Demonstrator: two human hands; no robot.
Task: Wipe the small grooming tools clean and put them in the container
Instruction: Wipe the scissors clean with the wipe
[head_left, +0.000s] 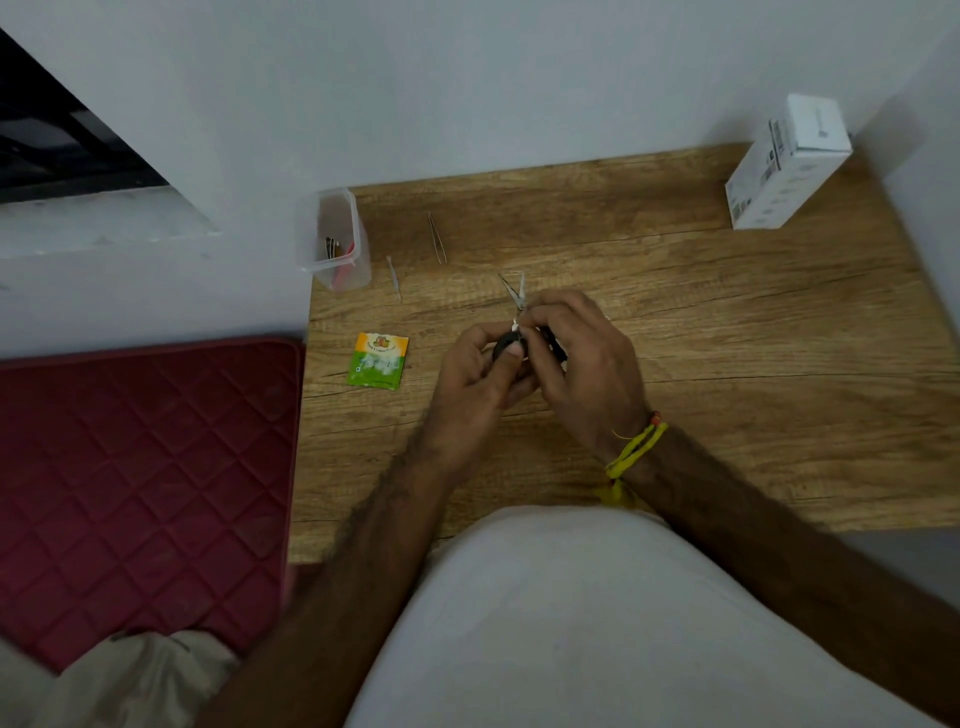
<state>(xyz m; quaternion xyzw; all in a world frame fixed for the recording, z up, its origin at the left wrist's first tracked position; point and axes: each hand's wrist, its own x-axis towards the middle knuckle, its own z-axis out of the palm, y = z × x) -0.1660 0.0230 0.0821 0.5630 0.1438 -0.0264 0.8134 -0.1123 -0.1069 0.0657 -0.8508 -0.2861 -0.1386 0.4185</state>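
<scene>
Wooden table (675, 322): one white box (784, 166) at the far right corner, one clear container (335, 239) at the far left corner with a few items already inside, one green sachet (377, 360) near the left edge. One small scissors (514, 296) mid-table, blades open; left hand (478, 374) grips the black handles, right hand (576, 353) pinches a white wipe bit at the pivot. Risk: open tips nick a finger if the wipe slips; two thin tools left, tweezers (437, 238) and a probe (395, 278), by the container.

the scissors (515, 296) show only their blades; both hands (524, 358) cover the handles. the items inside the container (332, 236), left of the scissors, are too small to identify.
</scene>
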